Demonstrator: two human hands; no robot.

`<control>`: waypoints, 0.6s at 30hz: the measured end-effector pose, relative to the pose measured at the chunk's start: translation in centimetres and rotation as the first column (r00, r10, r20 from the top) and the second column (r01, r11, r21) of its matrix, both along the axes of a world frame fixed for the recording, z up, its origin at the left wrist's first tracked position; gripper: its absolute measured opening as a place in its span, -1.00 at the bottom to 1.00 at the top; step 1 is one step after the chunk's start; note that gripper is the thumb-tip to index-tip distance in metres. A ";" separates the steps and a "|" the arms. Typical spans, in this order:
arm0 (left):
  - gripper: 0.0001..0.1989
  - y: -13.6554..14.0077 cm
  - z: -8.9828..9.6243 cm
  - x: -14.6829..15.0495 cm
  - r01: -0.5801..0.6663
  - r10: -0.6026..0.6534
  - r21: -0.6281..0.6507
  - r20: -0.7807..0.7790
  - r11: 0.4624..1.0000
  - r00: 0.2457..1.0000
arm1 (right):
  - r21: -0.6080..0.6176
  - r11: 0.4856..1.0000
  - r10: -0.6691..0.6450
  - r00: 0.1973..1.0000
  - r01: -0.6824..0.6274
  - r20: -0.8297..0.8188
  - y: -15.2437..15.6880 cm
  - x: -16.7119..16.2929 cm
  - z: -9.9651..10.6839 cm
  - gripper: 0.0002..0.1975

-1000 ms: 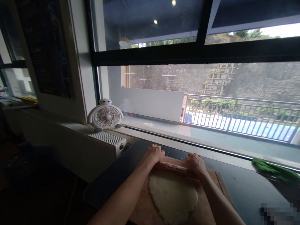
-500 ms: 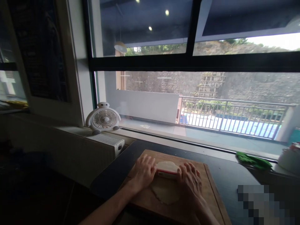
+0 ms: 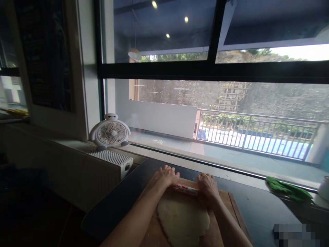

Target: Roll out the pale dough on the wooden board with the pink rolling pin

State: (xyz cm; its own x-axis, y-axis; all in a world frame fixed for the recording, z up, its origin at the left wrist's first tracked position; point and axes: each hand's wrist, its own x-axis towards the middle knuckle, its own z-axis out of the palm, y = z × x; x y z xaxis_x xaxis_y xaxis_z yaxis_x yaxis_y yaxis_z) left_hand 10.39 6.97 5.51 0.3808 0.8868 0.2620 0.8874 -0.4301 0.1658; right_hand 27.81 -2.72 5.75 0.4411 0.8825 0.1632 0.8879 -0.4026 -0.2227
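Observation:
A flat sheet of pale dough (image 3: 183,218) lies on a wooden board (image 3: 227,202). Across the dough's far end rests a rolling pin (image 3: 187,189), its middle showing a red and white printed wrap. My left hand (image 3: 167,175) is closed over the pin's left end. Over the right end, my right hand (image 3: 207,185) curls its fingers in the same way. Both forearms stretch forward along the sides of the dough. The pin's two ends are hidden under the hands.
The board sits on a dark table (image 3: 257,202) below a large window. A white fan (image 3: 113,133) stands on a radiator (image 3: 115,159) at left. On the sill at right are a green cloth (image 3: 289,190) and a white container (image 3: 322,193). A pixelated patch covers the lower right corner.
Both hands have pushed the rolling pin forward to the far end of the dough. More of the dough shows behind it, and the camera view has shifted slightly.

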 end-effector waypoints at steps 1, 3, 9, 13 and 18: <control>-0.62 -0.2 0.0 -0.1 0.002 -0.002 -0.001 -0.001 1.000 1.000 | 0.014 1.000 0.002 1.000 -0.002 -0.003 -0.2 0.0 -0.1 -0.54; -0.63 -1.2 -0.3 -0.7 0.025 -0.025 0.026 0.000 0.999 1.000 | 0.041 0.999 0.018 1.000 -0.018 0.001 -1.2 -0.6 -0.2 -0.54; -0.64 -8.0 -1.5 -4.7 0.144 -0.170 0.279 0.070 0.949 0.983 | 0.162 0.981 0.086 0.990 -0.104 0.115 -7.2 -3.9 -1.4 -0.58; -0.57 -10.6 -2.3 -6.6 0.164 -0.189 0.254 0.077 0.953 0.979 | 0.249 0.958 0.084 0.970 -0.142 0.229 -9.9 -5.3 -2.5 -0.56; -0.56 -8.2 -1.5 -5.1 0.147 -0.155 0.143 0.047 0.979 0.987 | 0.091 0.989 0.097 0.982 -0.113 0.162 -8.5 -4.7 -1.0 -0.55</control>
State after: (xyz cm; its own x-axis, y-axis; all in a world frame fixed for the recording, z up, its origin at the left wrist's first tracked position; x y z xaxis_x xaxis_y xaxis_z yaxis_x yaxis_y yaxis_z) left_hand 5.27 -1.28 3.99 0.4879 0.7738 0.4039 0.8013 -0.5806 0.1445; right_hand 23.09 -11.22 4.76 0.3091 0.8983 0.3122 0.9510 -0.2884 -0.1119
